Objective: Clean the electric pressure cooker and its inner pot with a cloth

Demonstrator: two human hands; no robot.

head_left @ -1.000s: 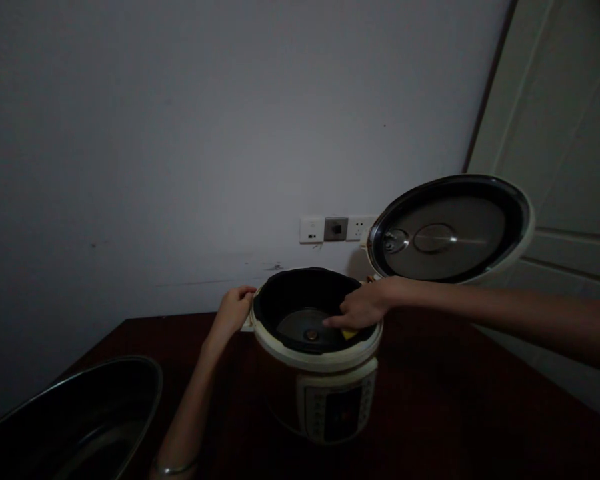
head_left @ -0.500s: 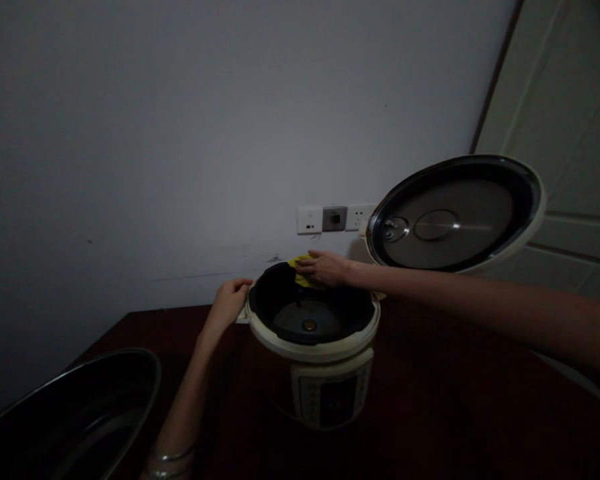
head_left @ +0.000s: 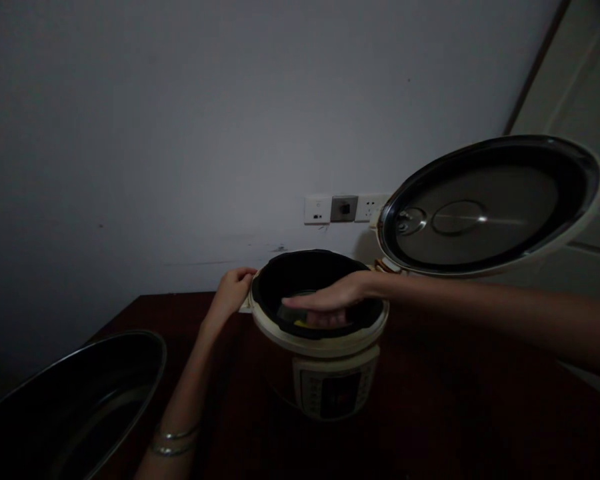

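Observation:
An electric pressure cooker stands on the dark red table with its lid swung up to the right. My left hand is closed on the cooker's side at the left rim, by its handle. Inside the dark cavity is my right hand, pressing a yellow cloth against the near inner wall. Most of the cloth is hidden under the fingers and behind the rim.
A large dark metal bowl or pot sits at the lower left, beside my left forearm. Wall sockets are behind the cooker. The table meets the wall at the back, and a pale door is at the right.
My right hand has moved with the yellow cloth from the far rim of the cooker down to the near inner wall. My left hand stays at the left side. The view has shifted slightly.

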